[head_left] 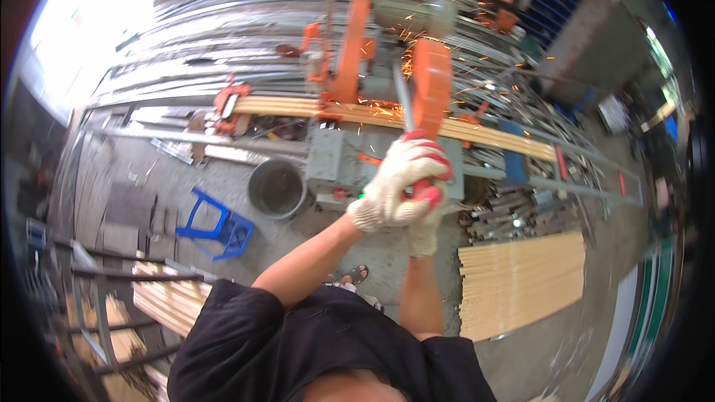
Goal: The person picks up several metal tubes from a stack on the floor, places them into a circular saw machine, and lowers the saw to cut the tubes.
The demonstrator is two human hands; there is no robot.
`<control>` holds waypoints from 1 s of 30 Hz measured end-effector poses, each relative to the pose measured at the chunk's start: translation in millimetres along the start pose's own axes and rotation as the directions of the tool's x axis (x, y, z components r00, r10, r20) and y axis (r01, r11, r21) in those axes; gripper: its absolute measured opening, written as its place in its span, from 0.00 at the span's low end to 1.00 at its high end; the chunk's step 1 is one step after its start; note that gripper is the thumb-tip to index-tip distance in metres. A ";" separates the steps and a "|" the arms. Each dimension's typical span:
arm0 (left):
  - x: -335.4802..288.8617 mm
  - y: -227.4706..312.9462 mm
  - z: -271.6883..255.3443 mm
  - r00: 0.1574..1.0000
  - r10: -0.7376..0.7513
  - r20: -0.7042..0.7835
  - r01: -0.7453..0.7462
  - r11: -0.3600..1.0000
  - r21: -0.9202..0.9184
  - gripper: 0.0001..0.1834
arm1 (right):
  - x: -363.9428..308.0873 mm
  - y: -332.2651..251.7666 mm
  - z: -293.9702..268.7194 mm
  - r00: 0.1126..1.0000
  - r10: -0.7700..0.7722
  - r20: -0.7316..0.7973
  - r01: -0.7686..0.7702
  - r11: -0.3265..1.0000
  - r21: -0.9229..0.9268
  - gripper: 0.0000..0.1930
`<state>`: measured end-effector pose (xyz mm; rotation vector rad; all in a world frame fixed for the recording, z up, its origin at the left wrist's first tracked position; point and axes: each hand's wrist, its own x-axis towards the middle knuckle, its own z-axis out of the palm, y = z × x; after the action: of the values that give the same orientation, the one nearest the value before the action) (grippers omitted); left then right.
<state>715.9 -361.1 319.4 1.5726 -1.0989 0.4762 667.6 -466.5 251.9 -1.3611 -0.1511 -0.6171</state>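
Observation:
Both my hands wear white knit gloves with red coating. They are closed one over the other on the handle of a cut-off saw. My left hand (398, 182) lies on top and farther forward, while my right hand (423, 231) is lower and partly covered by it. Ahead of them stands the saw's orange blade guard (433, 83), with a grey motor (406, 11) behind it. Orange sparks fly around the guard. Under it a bundle of long tan bars (503, 138) lies across the saw's bed. An orange clamp (229, 104) is near the bars' left end.
A grey bucket (278, 189) and a blue plastic stool (216, 225) stand on the floor to the left. Cut tan bars (521, 283) lie stacked at the right, beside a pile of metal offcuts (521, 216). Long metal stock (201, 48) fills the rack beyond the saw.

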 end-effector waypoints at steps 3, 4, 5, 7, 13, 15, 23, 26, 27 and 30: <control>-3.9 -2.3 -1.3 1.000 -0.014 -0.002 0.014 0.999 -0.033 0.20 | -3.0 3.3 1.6 0.991 0.123 -0.054 -0.107 0.965 0.241 0.20; -7.0 -3.9 0.4 1.000 -0.004 -0.013 0.004 0.999 -0.040 0.19 | -3.4 7.1 -0.8 0.990 0.132 -0.056 -0.113 0.960 0.257 0.20; -8.5 -3.5 0.7 1.000 -0.006 -0.030 0.004 0.998 -0.055 0.19 | -2.8 9.9 -2.5 0.989 0.133 -0.058 -0.114 0.958 0.262 0.20; -11.0 0.0 0.0 0.999 -0.025 -0.044 0.022 0.998 -0.065 0.17 | -5.0 15.0 -4.8 0.989 0.137 -0.053 -0.118 0.956 0.267 0.20; -17.6 -1.4 4.0 0.996 -0.009 -0.094 0.005 0.999 -0.042 0.16 | -9.3 22.2 -8.8 0.986 0.157 -0.047 -0.139 0.951 0.276 0.21; -15.5 2.2 2.7 0.995 0.001 -0.104 -0.007 0.998 -0.064 0.14 | -8.2 23.5 -11.9 0.986 0.158 -0.051 -0.138 0.952 0.275 0.22; -18.7 0.3 1.7 0.993 0.002 -0.117 -0.010 0.998 -0.069 0.14 | -9.6 28.6 -13.5 0.985 0.167 -0.050 -0.148 0.949 0.278 0.23; -20.3 3.2 0.3 0.994 -0.003 -0.112 -0.006 0.997 -0.083 0.14 | -14.9 30.3 -16.2 0.983 0.177 -0.053 -0.156 0.948 0.277 0.23; -21.4 3.4 0.4 0.994 -0.011 -0.109 0.002 0.997 -0.081 0.14 | -17.9 31.5 -16.4 0.982 0.183 -0.054 -0.161 0.947 0.278 0.23; -23.3 2.3 2.6 0.994 -0.013 -0.104 0.004 0.996 -0.086 0.13 | -23.9 33.3 -21.4 0.979 0.192 -0.064 -0.169 0.948 0.270 0.24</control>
<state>702.0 -354.1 301.7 1.4607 -1.0193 0.4937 658.8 -476.3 207.6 -1.0738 -0.0330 -0.4834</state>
